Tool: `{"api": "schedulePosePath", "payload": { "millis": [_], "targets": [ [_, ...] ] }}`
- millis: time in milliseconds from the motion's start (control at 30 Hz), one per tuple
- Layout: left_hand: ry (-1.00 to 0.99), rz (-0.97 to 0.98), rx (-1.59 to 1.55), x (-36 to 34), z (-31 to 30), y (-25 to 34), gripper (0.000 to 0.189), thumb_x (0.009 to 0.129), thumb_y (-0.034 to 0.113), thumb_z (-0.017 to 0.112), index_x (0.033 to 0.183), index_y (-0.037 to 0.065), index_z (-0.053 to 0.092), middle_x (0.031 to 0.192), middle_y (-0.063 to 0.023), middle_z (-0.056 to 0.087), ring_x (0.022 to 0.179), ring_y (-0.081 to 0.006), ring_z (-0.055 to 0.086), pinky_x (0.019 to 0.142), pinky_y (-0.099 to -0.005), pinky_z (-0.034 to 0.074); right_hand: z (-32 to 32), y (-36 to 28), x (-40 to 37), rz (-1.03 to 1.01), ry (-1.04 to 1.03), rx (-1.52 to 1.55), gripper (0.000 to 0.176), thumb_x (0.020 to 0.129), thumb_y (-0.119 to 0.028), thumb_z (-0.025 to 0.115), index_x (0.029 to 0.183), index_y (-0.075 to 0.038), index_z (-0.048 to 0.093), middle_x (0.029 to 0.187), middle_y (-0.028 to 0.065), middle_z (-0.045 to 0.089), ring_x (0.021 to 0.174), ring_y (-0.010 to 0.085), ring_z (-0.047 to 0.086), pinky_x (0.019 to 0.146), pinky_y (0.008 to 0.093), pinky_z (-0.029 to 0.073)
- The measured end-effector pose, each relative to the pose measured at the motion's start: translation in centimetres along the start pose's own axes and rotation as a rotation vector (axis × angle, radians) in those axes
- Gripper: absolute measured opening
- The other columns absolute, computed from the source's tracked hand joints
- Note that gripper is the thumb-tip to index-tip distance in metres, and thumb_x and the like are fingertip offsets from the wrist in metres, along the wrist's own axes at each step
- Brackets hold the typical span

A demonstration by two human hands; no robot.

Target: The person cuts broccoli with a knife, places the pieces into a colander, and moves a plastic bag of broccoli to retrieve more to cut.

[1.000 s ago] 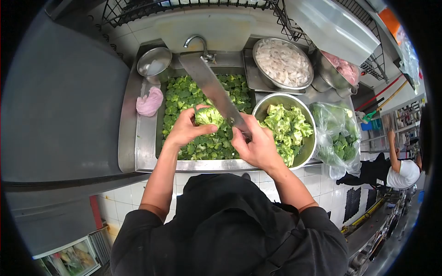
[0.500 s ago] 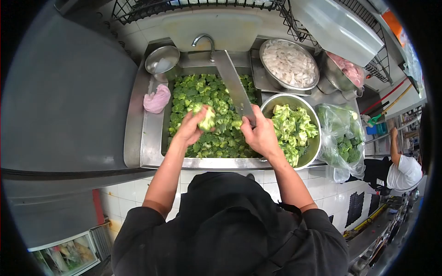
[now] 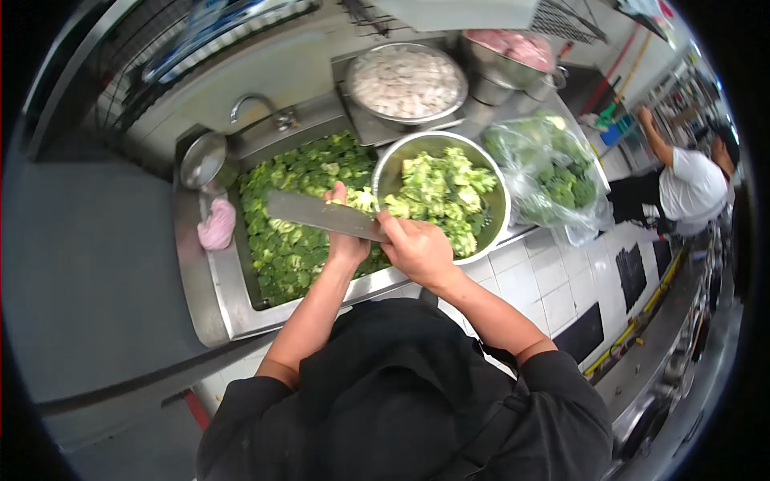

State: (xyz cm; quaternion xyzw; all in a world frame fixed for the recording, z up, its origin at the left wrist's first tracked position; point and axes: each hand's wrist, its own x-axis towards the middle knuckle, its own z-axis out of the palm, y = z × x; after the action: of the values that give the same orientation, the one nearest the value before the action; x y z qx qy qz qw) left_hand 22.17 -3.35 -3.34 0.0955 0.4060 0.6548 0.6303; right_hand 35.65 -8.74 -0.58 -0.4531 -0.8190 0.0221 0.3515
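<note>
My right hand (image 3: 420, 250) is closed around the handle of a broad-bladed kitchen knife (image 3: 314, 212). The blade points left over the sink, nearly level. Behind it, my left hand (image 3: 348, 247) is partly hidden; its thumb shows above the blade, and a pale green broccoli piece (image 3: 362, 198) sits in its grasp. Cut broccoli florets (image 3: 281, 268) fill the sink (image 3: 227, 301) below both hands. Just to the right stands a round metal bowl (image 3: 504, 204) of pale broccoli pieces (image 3: 437, 188), its rim close to the knife and right hand.
A bag of broccoli (image 3: 561, 180) lies right of the bowl. Behind are a bowl of pale sliced food (image 3: 407, 80) and a pot of pink meat (image 3: 509, 52). A faucet (image 3: 255, 98), small pot (image 3: 207, 160) and pink cloth (image 3: 216, 224) are at left. Another person (image 3: 694, 184) stands far right.
The view has turned toward the right. The knife has swung from pointing up and away to lying level across my left hand. Both hands have come together beside the bowl.
</note>
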Motion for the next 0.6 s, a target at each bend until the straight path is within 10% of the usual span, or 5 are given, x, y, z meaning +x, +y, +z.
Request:
{"api": "schedulePosePath", "payload": {
  "millis": [133,233,600],
  "targets": [
    [-0.197,0.037,0.063,0.1,0.3,-3.5,0.027,0.101,0.046,0.054,0.104,0.02,0.049,0.09,-0.0028,0.059,0.075,-0.0141,0.061,0.059,-0.0321,0.05,-1.9,1.7,-2.1,0.053,-0.014,-0.182,0.035,0.075,-0.01,0.071,0.108,-0.007,0.059,0.067,0.0066,0.061,0.058,0.0279,0.065,0.054,0.0403,0.052],
    [-0.192,-0.273,0.173,-1.1,1.7,-3.3,0.032,0.104,0.045,0.045,0.108,0.014,0.05,0.087,-0.0094,0.062,0.047,-0.0199,0.052,0.03,-0.0234,0.026,-3.1,4.2,-5.2,0.174,-0.099,-0.245,0.018,0.086,-0.013,0.06,0.103,-0.01,0.057,0.067,0.0063,0.059,0.059,0.0239,0.066,0.053,0.0391,0.053],
    [-0.329,-0.445,0.393,0.1,1.1,-0.7,0.048,0.098,0.056,0.054,0.114,0.011,0.058,0.085,-0.0066,0.065,0.066,-0.0269,0.07,0.036,-0.0243,0.04,-4.7,6.7,-6.9,0.696,-0.213,0.094,0.023,0.086,-0.013,0.061,0.107,-0.007,0.055,0.077,0.0224,0.069,0.071,0.0446,0.067,0.067,0.054,0.053]
  ]
}}
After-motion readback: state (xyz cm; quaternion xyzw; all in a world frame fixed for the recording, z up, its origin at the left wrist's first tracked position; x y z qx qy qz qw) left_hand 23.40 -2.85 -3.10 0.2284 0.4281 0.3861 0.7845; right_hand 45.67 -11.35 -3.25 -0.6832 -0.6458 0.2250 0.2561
